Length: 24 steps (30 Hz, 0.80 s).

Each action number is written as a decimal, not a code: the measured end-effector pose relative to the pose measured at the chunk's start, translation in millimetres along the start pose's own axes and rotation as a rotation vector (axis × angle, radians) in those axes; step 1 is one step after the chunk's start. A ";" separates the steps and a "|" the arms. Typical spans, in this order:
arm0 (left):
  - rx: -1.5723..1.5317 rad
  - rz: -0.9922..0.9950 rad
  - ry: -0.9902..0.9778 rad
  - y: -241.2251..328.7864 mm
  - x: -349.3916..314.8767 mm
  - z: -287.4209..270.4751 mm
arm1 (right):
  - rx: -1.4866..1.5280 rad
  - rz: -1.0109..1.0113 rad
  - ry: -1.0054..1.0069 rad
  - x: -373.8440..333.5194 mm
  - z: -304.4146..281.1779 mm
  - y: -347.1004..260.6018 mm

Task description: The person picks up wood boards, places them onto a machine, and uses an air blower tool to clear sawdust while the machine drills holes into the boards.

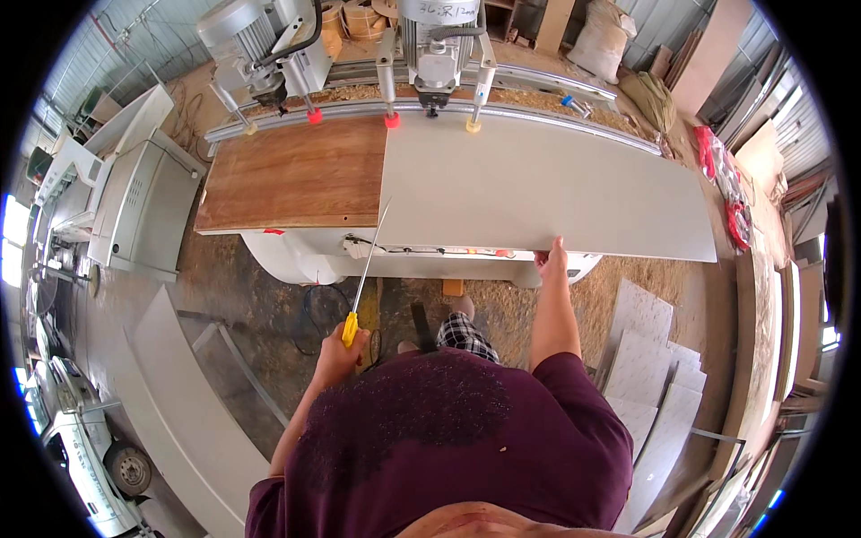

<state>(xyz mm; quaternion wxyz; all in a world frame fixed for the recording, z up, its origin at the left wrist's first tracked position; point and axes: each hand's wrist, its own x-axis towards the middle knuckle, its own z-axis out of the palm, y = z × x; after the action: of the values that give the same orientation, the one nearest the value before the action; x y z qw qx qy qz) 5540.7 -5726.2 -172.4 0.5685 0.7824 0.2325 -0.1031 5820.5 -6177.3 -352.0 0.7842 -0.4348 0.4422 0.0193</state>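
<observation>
My left hand [340, 356] is closed round the yellow handle of a long screwdriver [351, 328]. Its thin metal shaft slants up, and in the picture the tip overlaps the near left corner of a pale grey panel [538, 184]. That panel lies flat on the machine bed beside a brown wooden board [291, 170]. At the panel's near edge, right of its middle, my right hand [553, 258] grips with the thumb on top; the fingers underneath are mostly hidden. Above the far edge stand two motor units [439, 54] with red and yellow tipped pressing rods.
Metal rails [574, 127] run behind the panel, with sawdust about them. Pale offcut boards [639, 359] lie on the floor at my right. A long pale board [184, 386] lies at my left, near a grey cabinet [148, 202]. Sacks [603, 40] sit at the back.
</observation>
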 end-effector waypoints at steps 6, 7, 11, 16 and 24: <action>-0.004 -0.022 0.013 7.4 6.6 3.1 | -0.011 0.017 -0.039 4.8 -3.1 -0.1; -0.009 -0.024 0.014 8.4 8.4 4.9 | -0.001 0.011 -0.050 4.9 -4.7 -0.3; 0.024 -0.022 0.006 6.9 17.0 15.0 | -0.050 0.032 -0.122 5.3 -11.0 -4.3; 0.080 -0.024 0.071 20.3 13.7 31.3 | -0.070 0.036 -0.162 -7.0 -12.5 -7.3; 0.020 -0.274 0.107 8.5 -4.1 26.7 | -0.017 0.036 -0.207 -2.8 -38.1 -21.7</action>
<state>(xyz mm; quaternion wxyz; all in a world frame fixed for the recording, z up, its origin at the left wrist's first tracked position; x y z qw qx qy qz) 5544.0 -5754.2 -172.4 0.5282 0.7532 0.3659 -0.1403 5802.0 -6216.4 -344.3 0.8215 -0.4292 0.3663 0.0818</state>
